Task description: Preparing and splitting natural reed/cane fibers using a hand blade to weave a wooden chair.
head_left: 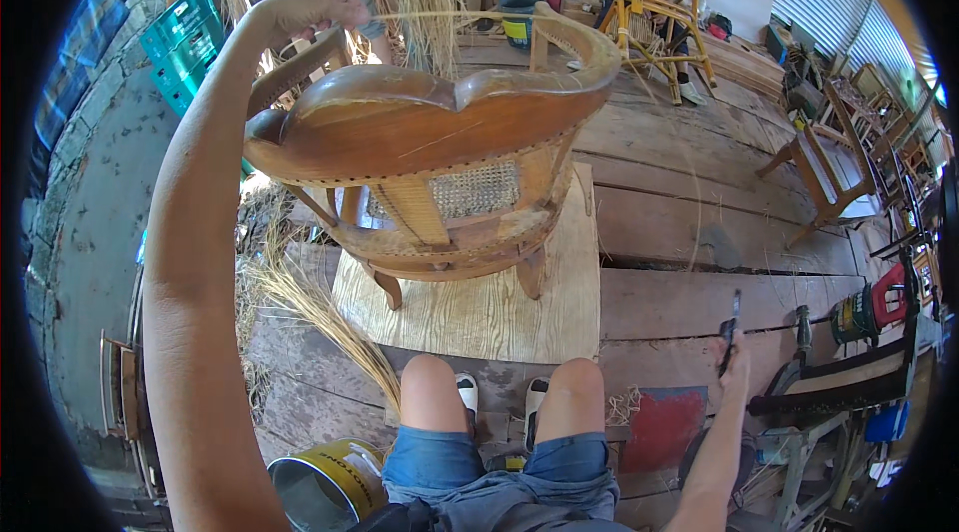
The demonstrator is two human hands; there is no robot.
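A curved-back wooden armchair [440, 127] with woven cane panels [475, 189] stands in front of me, its back toward me. My left hand [318, 8] reaches over its left armrest, fingers closed on a pale cane strand [440, 14]. That strand runs taut across the chair to the far end of the right armrest. Low at my right, my right hand [734, 367] grips a knife [728, 340] with a dark handle, its blade pointing away from me. A thin, faint strand loops through the air between chair and knife; its end is unclear.
The chair rests on a pale board [489, 322] over plank flooring. A cane bundle [330, 307] lies left of my knees, above a yellow bucket [335, 482]. A wooden chair [829, 157] stands at right. Two people are farther back, one behind a rattan chair [659, 17].
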